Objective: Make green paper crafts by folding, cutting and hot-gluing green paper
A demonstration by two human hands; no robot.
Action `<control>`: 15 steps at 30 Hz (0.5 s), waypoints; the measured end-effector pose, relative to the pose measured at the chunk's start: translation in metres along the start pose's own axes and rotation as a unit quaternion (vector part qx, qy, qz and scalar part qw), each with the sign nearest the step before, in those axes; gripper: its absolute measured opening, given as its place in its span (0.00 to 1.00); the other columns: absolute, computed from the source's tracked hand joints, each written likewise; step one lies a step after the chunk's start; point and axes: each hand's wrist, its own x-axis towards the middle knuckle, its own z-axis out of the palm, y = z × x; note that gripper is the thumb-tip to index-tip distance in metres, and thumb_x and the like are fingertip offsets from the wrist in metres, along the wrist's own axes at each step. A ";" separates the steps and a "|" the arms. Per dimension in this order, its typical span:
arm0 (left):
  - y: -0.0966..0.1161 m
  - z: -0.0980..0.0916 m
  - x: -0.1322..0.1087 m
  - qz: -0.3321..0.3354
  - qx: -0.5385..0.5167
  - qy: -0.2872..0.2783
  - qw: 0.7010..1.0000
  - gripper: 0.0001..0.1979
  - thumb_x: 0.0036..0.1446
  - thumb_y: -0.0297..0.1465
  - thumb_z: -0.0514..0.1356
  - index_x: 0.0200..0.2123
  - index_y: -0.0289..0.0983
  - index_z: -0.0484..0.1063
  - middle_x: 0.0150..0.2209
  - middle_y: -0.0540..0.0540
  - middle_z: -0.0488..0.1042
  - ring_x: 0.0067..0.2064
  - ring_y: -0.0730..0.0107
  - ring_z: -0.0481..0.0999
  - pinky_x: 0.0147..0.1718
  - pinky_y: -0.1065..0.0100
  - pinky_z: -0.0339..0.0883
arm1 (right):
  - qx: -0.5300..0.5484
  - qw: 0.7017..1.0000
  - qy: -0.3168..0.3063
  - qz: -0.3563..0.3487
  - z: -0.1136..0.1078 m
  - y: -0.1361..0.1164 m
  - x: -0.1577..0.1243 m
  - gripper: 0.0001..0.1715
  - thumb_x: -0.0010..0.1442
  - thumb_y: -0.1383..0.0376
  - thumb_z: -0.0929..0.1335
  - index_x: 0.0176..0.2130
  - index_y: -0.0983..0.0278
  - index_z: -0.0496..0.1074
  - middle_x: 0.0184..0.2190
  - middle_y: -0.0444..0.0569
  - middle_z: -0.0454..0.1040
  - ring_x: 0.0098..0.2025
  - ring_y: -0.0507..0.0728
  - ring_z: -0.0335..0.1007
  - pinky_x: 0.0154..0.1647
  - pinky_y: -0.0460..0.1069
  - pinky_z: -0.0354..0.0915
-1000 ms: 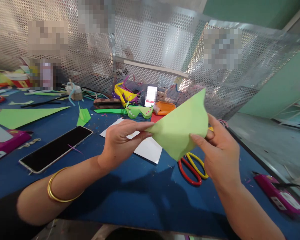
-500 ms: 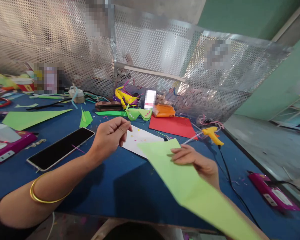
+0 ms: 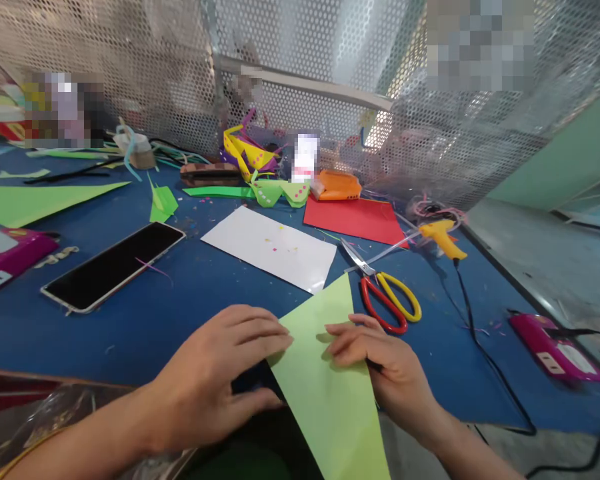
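A long light-green sheet of paper point(image 3: 325, 393) slants over the table's near edge, with a pointed corner towards the scissors. My right hand point(image 3: 390, 367) grips its right edge, fingers on top and the thumb hidden beneath. At the left edge, the fingertips of my left hand point(image 3: 230, 373) touch the paper, with the thumb spread apart below. Scissors point(image 3: 367, 267) with one red and one yellow handle lie just beyond the right hand, blades slightly apart. Past the paper's corner rests a white sheet point(image 3: 270, 247) with small coloured scraps on it.
A phone point(image 3: 115, 267) lies at left, near a purple power strip point(image 3: 15, 263). Green paper masks point(image 3: 280, 192) and red paper point(image 3: 355, 220) are further back. At right, a yellow glue gun point(image 3: 443, 239) trails its black cord towards another purple power strip point(image 3: 555, 347).
My left hand has come down from above the table to the paper's left edge. The green paper has swung more upright and nearer me, uncovering the scissors. My view has tilted down.
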 end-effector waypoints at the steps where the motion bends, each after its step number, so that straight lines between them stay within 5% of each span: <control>1: 0.000 0.005 -0.001 0.006 0.002 0.006 1.000 0.17 0.55 0.30 0.63 0.49 0.38 0.73 0.46 0.41 0.78 0.49 0.56 0.74 0.48 0.56 0.69 | 0.007 1.000 -0.007 0.022 0.000 -0.001 -0.003 0.11 0.59 0.73 0.68 0.31 0.57 0.73 0.33 0.40 0.80 0.46 0.57 0.77 0.54 0.56 0.63; 5: -0.003 0.017 0.002 0.052 0.018 0.029 0.998 0.11 0.59 0.22 0.57 0.43 0.37 0.75 0.39 0.45 0.80 0.40 0.64 0.77 0.44 0.60 0.70 | 0.003 0.995 -0.031 0.091 0.000 -0.002 -0.012 0.08 0.58 0.66 0.70 0.40 0.56 0.75 0.41 0.47 0.80 0.49 0.59 0.75 0.47 0.53 0.71; 8: -0.005 0.017 0.006 0.051 0.039 0.040 0.997 0.08 0.61 0.23 0.57 0.41 0.36 0.75 0.37 0.46 0.80 0.38 0.65 0.78 0.39 0.63 0.71 | -0.036 0.996 -0.046 0.062 -0.004 0.002 -0.015 0.13 0.60 0.62 0.68 0.46 0.55 0.76 0.45 0.49 0.79 0.51 0.60 0.74 0.48 0.54 0.72; 15: 0.002 -0.019 0.038 0.045 0.090 0.051 0.994 0.11 0.63 0.25 0.52 0.42 0.39 0.74 0.39 0.46 0.80 0.38 0.68 0.79 0.33 0.71 0.70 | -0.105 0.994 -0.035 0.022 -0.047 -0.010 0.024 0.15 0.61 0.54 0.66 0.43 0.53 0.79 0.41 0.47 0.80 0.43 0.60 0.78 0.44 0.52 0.74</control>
